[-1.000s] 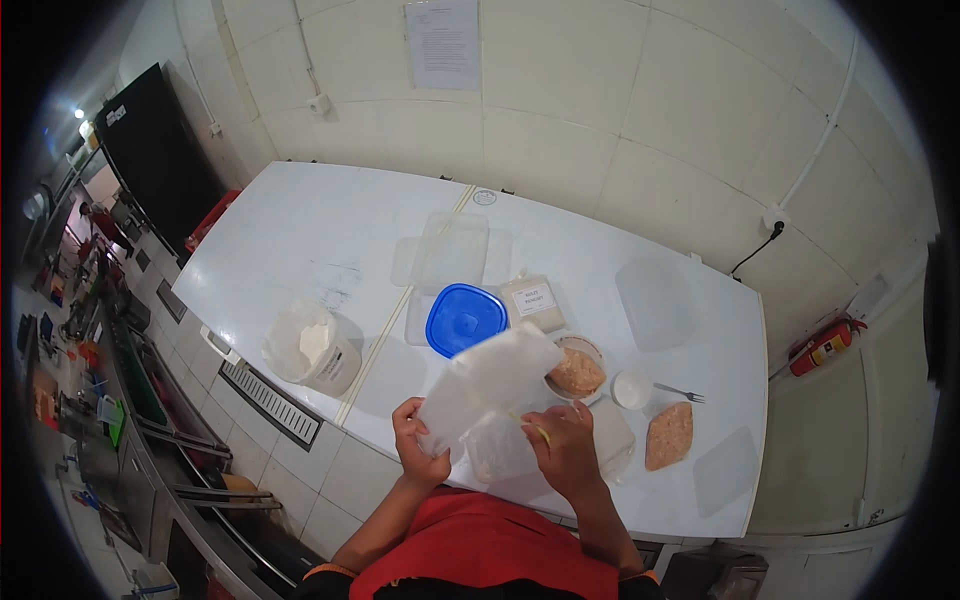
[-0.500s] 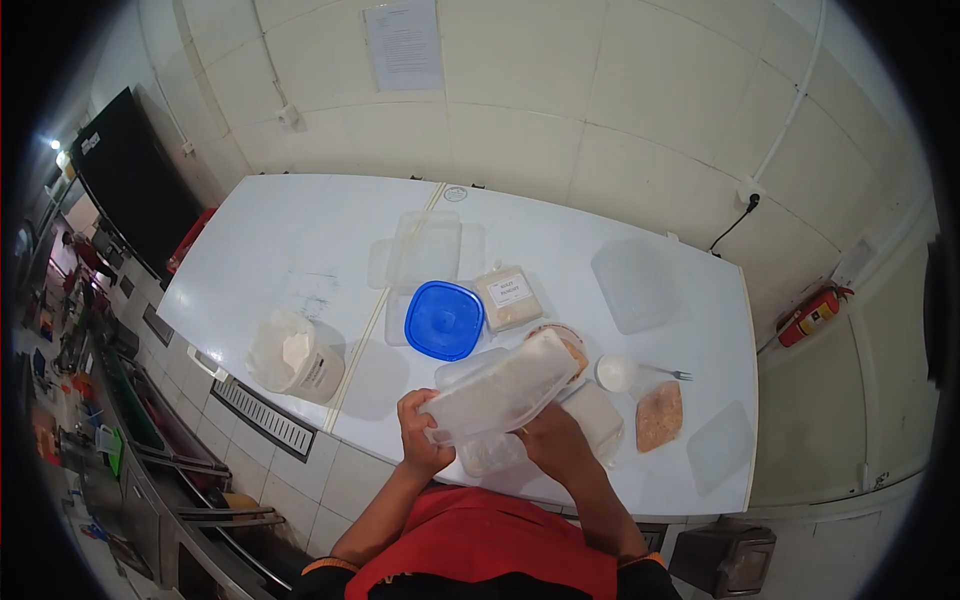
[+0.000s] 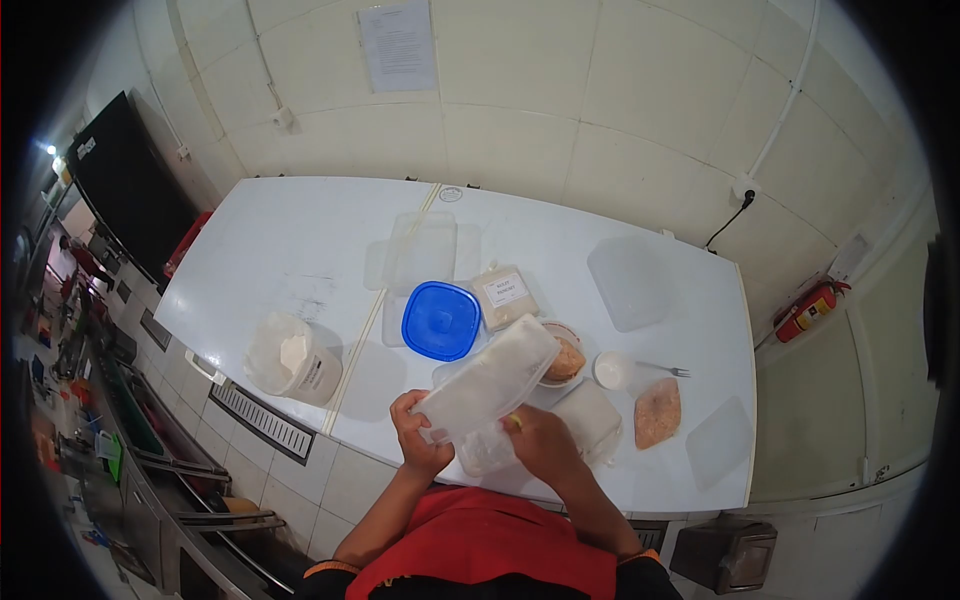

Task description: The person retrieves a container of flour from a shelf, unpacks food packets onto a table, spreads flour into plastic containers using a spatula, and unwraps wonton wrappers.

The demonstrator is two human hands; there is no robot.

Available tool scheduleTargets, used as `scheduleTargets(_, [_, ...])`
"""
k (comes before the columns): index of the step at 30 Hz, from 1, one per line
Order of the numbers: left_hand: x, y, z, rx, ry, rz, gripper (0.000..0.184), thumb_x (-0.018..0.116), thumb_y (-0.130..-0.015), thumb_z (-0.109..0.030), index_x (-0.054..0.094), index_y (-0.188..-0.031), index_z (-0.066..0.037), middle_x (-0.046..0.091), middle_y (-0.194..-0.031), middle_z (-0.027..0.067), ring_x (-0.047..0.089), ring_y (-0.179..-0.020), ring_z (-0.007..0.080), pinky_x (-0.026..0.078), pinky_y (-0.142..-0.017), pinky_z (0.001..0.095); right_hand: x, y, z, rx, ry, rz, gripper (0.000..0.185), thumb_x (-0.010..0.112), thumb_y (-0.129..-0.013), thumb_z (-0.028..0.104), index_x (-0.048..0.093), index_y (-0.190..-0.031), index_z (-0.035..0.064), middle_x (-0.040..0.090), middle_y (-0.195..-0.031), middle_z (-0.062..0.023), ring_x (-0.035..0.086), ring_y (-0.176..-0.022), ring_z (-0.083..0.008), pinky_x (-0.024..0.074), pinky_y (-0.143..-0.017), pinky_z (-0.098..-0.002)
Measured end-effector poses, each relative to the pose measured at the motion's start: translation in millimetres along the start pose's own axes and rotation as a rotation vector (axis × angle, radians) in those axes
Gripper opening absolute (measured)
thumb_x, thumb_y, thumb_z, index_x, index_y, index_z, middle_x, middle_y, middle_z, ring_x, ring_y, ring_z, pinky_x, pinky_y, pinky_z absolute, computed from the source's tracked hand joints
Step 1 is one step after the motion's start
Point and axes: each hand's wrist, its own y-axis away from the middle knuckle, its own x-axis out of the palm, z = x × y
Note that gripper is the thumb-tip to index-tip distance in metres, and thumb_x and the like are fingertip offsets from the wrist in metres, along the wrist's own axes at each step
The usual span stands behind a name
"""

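My left hand (image 3: 422, 440) grips the near left end of a translucent plastic container (image 3: 490, 378), which is tilted over the table with its far end raised. Close to the container's right edge, my right hand (image 3: 545, 445) has its fingers closed. Something small and yellowish shows at its fingertips, too small to name. Under the hands sits a clear container (image 3: 485, 450). A whitish block-shaped pack (image 3: 590, 418) lies to the right of it. Beyond is a round tub (image 3: 565, 362) with orange-brown food, partly hidden by the tilted container.
On the white table (image 3: 270, 220) stand a bucket of white powder (image 3: 297, 355), a blue-lidded container (image 3: 441, 320), a labelled pack (image 3: 505, 295), a white cup (image 3: 613, 370), a fork (image 3: 675, 371) and a bag of orange-brown food (image 3: 657, 413). Translucent lids (image 3: 632, 283) lie about.
The tilted container has moved left and slightly down, uncovering more of the round tub. My right hand has come out from beneath its edge.
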Motion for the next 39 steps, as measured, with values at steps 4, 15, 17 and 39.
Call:
scheduleTargets(4, [0.8, 5.9, 5.4, -0.028, 0.025, -0.043, 0.047, 0.063, -0.062, 0.006, 0.035, -0.096, -0.008, 0.051, -0.112, 0.0232, 0.053, -0.104, 0.0378, 0.042, -0.089, 0.0456, 3.1, -4.4, -9.1, -0.012, -0.091, -0.107, 0.022, 0.058, -0.097, 0.026, 0.064, -0.099, 0.0047, 0.070, -0.086, -0.0158, 0.067, -0.080, -0.0375, 0.0524, -0.072, -0.0463])
scheduleTargets(15, [-22.1, 27.0, 35.1, -0.614, 0.173, -0.342, 0.052, 0.043, -0.062, 0.013, 0.038, -0.110, -0.006, 0.044, -0.119, 0.0155, 0.045, -0.115, 0.0278, 0.035, -0.101, 0.0340, -6.5, 2.3, -27.9, -0.016, 0.233, 0.284, 0.023, 0.056, -0.097, 0.027, 0.066, -0.097, 0.0069, 0.071, -0.083, -0.0141, 0.069, -0.078, -0.0337, 0.0536, -0.072, -0.0470])
scheduleTargets(17, [-35.2, 24.1, 31.2, -0.875, 0.297, -0.432, 0.055, 0.042, -0.062, 0.012, 0.038, -0.114, -0.005, 0.044, -0.118, 0.0134, 0.045, -0.112, 0.0257, 0.035, -0.099, 0.0303, 10.5, 4.4, -43.3, 0.081, 0.299, 0.255, 0.024, 0.055, -0.097, 0.027, 0.068, -0.098, 0.0073, 0.071, -0.082, -0.0141, 0.068, -0.080, -0.0352, 0.0527, -0.072, -0.0474])
scheduleTargets(39, [-74.8, 79.6, 72.1, -1.381, 0.385, -0.306, 0.058, 0.063, -0.085, -0.011, 0.031, -0.133, -0.006, 0.049, -0.131, 0.0196, 0.049, -0.118, 0.0297, 0.037, -0.102, 0.0382, 28.9, -16.6, -46.8, 0.019, 0.423, 0.065, 0.025, 0.051, -0.097, 0.024, 0.068, -0.098, 0.0064, 0.072, -0.077, -0.0094, 0.070, -0.080, -0.0304, 0.0504, -0.085, -0.0446])
